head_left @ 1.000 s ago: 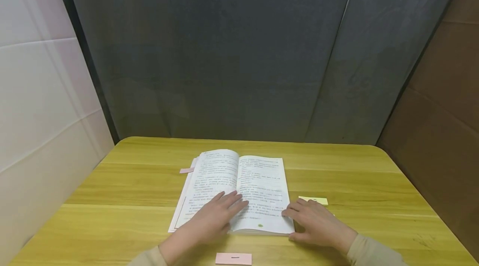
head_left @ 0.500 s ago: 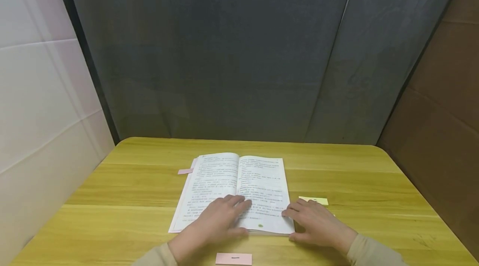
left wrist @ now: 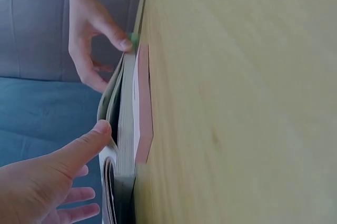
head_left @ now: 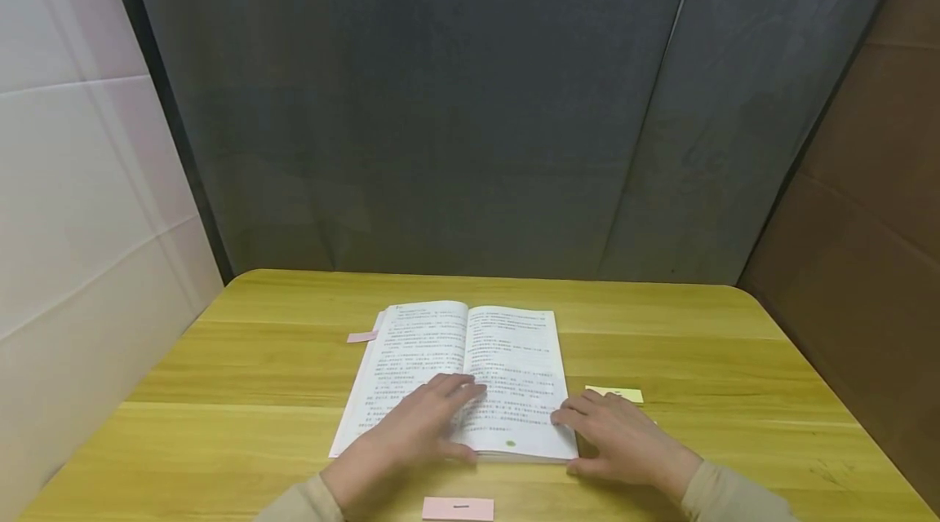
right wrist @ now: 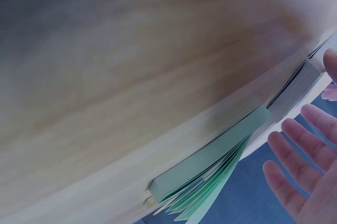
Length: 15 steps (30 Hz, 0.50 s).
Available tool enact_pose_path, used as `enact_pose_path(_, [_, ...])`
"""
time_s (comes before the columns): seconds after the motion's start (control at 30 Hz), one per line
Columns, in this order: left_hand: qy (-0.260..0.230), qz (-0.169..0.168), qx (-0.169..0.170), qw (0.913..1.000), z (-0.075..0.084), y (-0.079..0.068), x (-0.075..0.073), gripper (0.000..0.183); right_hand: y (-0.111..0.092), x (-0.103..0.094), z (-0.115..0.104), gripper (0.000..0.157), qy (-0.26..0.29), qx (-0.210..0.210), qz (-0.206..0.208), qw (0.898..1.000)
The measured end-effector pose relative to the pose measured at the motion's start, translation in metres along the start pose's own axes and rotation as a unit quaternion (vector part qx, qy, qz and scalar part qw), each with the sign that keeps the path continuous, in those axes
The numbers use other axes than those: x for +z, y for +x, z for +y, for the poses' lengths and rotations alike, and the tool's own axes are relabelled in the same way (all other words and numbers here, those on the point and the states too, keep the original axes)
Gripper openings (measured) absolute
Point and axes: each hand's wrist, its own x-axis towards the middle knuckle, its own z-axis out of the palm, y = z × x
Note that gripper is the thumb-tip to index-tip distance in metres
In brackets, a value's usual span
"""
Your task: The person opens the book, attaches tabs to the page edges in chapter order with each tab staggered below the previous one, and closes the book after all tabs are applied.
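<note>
An open book (head_left: 514, 351) with printed pages lies on the table. My left hand (head_left: 414, 428) lies over the lower middle of the book, its fingers spread near the spine. In the left wrist view, the left thumb (left wrist: 92, 142) touches the bowed page edges. At the lower right corner, my right hand (head_left: 620, 436) rests with its fingertips on the right page's edge and its thumb at the corner. The right wrist view shows loosely straight fingers (right wrist: 297, 168) beside the book. From the left page's outer edge sticks a pink paper tab (head_left: 362, 337).
A pink note pad (head_left: 458, 509) with a dark stroke lies in front of the book. Right of the book is a yellow-green note pad (head_left: 624, 394), partly behind the right hand; its leaves fan out in the right wrist view. Beyond the wooden table (head_left: 661, 326) hangs a dark cloth (head_left: 441, 139).
The raised left pages have settled flatter. My left hand slid right and toward me over them, then a little back up and left. The right hand has stayed in place.
</note>
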Motion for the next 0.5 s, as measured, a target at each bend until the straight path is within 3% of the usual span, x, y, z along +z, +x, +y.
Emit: enact_pose_path(0.5, [-0.033,0.005,-0.022,0.9992,-0.0089,-0.0084,-0.0033,0.078,-0.0013,0.0008,0.0004,0.047,0.000,-0.001,0.006,1.000])
